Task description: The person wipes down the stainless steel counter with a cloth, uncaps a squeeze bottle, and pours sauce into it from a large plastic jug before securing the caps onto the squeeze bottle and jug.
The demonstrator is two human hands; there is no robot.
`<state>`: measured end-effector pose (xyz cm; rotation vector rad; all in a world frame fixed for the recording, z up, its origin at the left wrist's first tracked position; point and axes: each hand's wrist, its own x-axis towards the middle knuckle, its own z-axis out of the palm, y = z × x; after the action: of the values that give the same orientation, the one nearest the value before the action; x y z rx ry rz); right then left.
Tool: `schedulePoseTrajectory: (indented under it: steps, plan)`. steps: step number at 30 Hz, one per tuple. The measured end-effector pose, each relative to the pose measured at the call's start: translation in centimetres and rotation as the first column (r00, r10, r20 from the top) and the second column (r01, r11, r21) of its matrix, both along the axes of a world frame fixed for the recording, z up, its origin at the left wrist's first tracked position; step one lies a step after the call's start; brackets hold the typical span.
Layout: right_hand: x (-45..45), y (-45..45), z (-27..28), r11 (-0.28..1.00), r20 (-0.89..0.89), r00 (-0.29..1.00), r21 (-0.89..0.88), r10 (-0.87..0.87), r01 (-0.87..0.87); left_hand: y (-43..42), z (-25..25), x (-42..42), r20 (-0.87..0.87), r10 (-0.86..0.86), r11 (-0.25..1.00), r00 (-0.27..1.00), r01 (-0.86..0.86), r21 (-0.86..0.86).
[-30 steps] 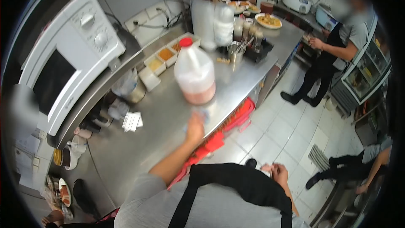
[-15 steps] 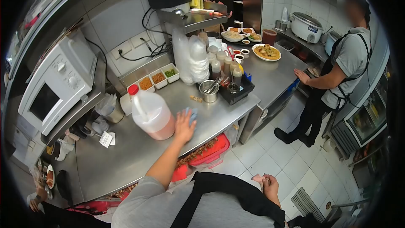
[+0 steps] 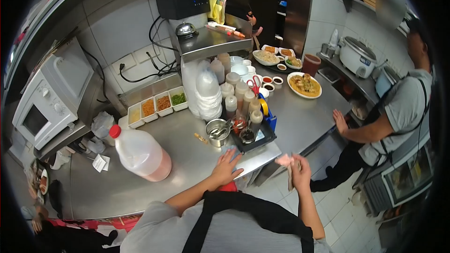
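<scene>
My left hand (image 3: 225, 171) lies flat with fingers spread on the steel counter (image 3: 187, 178), near its front edge. A bit of blue cloth (image 3: 231, 149) shows at its fingertips; the rest is hidden. My right hand (image 3: 302, 171) is raised beyond the counter edge, closed on a pink scrap (image 3: 284, 160). A thin greyish strip hangs below those fingers; I cannot make out what it is. Just beyond my left hand are a metal cup with utensils (image 3: 218, 132) and a black caddy of squeeze bottles (image 3: 262, 141).
A large red-capped jug (image 3: 143, 157) with pink liquid stands left. Behind are several white topping containers (image 3: 164, 105) and stacked plastic cups (image 3: 206, 98). A plate of food (image 3: 304, 85) sits right. A co-worker (image 3: 408, 98) rests a hand on the far counter.
My left hand has slid right along the counter with the blue cloth, from beside the jug to near the caddy. My right hand has risen with the pink scrap. The view has shifted.
</scene>
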<state>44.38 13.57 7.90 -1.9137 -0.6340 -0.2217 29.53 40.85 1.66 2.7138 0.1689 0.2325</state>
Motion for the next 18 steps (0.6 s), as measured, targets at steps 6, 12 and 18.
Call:
schedulePoseTrajectory:
  steps: [6, 12, 18]
  plan:
    - [17.5, 6.0, -2.5, 0.961, 0.065, 0.989, -0.253, 0.131, -0.111, 0.3, 9.2, 3.2, 0.414, 0.073, 0.96, 0.907, 0.048, -0.276]
    - [23.9, 7.9, -3.4, 0.903, 0.24, 0.961, -0.429, 0.135, -0.019, 2.2, 19.6, 18.9, 0.345, 0.281, 0.263, 0.896, 0.274, -0.925]
    - [30.8, 1.5, -7.1, 0.956, 0.313, 0.936, -0.284, 0.16, -0.069, 9.2, 23.3, 37.6, 0.292, 0.588, 0.068, 0.754, 0.314, -0.947]
